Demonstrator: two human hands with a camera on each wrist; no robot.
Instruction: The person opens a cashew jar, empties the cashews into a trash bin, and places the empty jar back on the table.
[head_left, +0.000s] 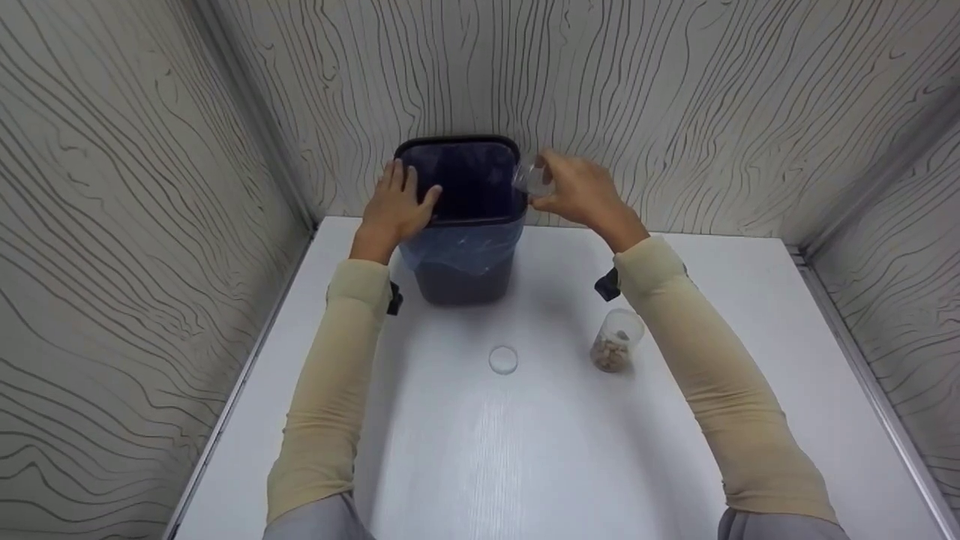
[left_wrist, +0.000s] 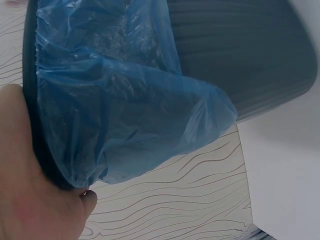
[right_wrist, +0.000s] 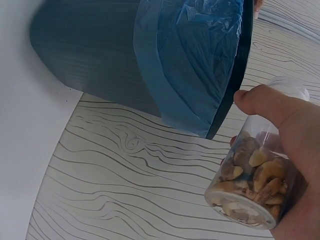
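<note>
My right hand (head_left: pixel 581 187) grips a clear plastic jar (right_wrist: pixel 245 172) beside the bin's right rim. Cashews (right_wrist: pixel 270 172) lie toward the jar's base. In the head view the jar is tilted, its end at the bin's opening. My left hand (head_left: pixel 396 206) rests on the left front corner of the dark trash bin (head_left: pixel 465 281), fingers extended over the rim and thumb spread toward the inside. A blue plastic liner (left_wrist: pixel 135 110) is folded over the rim and hangs down outside. The bin stands upright; its bottom inside is too dark to see.
On the white table (head_left: pixel 480 465), a second clear jar (head_left: pixel 616 341) with brownish contents stands near my right forearm. A small round clear lid (head_left: pixel 503 360) lies in front of the bin. Wood-patterned panels (head_left: pixel 600 75) enclose the back and sides.
</note>
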